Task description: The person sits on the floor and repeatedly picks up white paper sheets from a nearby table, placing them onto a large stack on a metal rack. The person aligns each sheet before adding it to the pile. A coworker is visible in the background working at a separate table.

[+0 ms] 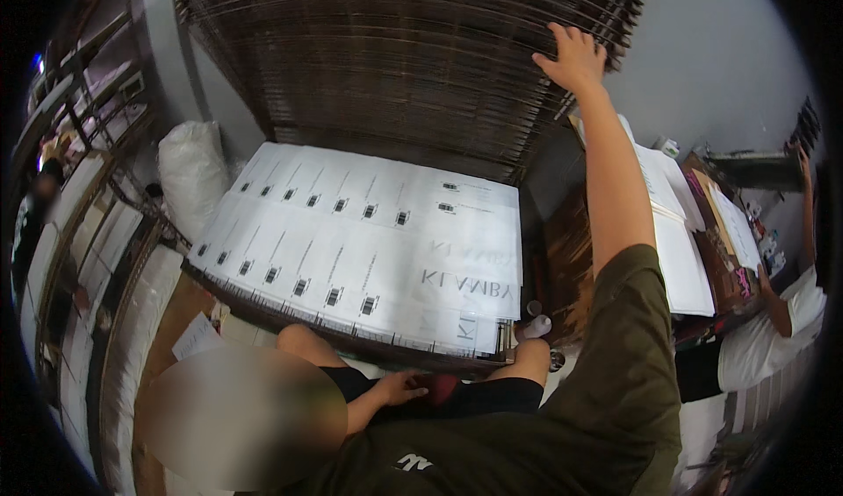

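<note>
My right arm reaches up and away to the far right. There my right hand [574, 59] has its fingers spread, at the side edge of a tall stack of raised dark wire rack trays [395, 66]. Whether its fingertips bear on a wire is hard to tell. My left hand [404, 389] rests low over my lap, fingers loosely stretched beside a dark red patch [442, 388] I cannot make out. Below the raised trays, in front of me, white printed sheets [351, 233] with small dark marks and larger grey lettering lie on a lower tray.
A plastic-wrapped bundle [195, 176] stands left of the rack, near shelving [97, 224]. To the right are white sheets [672, 259] on a brown surface and a small white bottle [537, 326]. A person in a white shirt [773, 347] is at the far right.
</note>
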The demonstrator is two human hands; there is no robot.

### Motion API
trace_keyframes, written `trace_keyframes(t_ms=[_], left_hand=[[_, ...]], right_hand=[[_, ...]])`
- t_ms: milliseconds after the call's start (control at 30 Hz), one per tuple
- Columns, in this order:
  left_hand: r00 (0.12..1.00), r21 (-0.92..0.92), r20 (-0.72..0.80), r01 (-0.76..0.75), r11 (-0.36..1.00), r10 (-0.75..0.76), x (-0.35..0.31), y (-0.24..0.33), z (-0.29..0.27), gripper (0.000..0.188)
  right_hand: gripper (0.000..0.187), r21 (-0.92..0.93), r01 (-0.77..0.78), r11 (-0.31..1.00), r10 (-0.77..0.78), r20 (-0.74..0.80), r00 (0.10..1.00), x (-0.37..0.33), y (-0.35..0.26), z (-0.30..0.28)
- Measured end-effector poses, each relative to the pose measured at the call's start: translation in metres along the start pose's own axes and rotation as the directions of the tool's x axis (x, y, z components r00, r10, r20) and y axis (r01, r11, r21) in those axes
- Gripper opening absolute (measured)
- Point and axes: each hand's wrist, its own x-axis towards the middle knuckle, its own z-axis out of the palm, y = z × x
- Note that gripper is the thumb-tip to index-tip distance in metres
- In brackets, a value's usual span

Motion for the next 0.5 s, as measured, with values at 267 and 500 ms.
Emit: trace_keyframes(t_ms=[267,500], left_hand=[[0.999,0.030,0.032,-0.040,0.999,0.039,-0.009,0.001,0.002,0.064],[0.998,-0.030,0.022,-0.060,0.998,0.061,-0.006,0.003,0.000,0.065]], right_hand=[[0.022,0.193,0.166,0.967,-0.130,-0.188,0.974,-0.142,-0.031,-0.051],[0.031,0.344,0.044,0.938,-0.122,0.208,0.970,-0.409,-0.084,-0.105]])
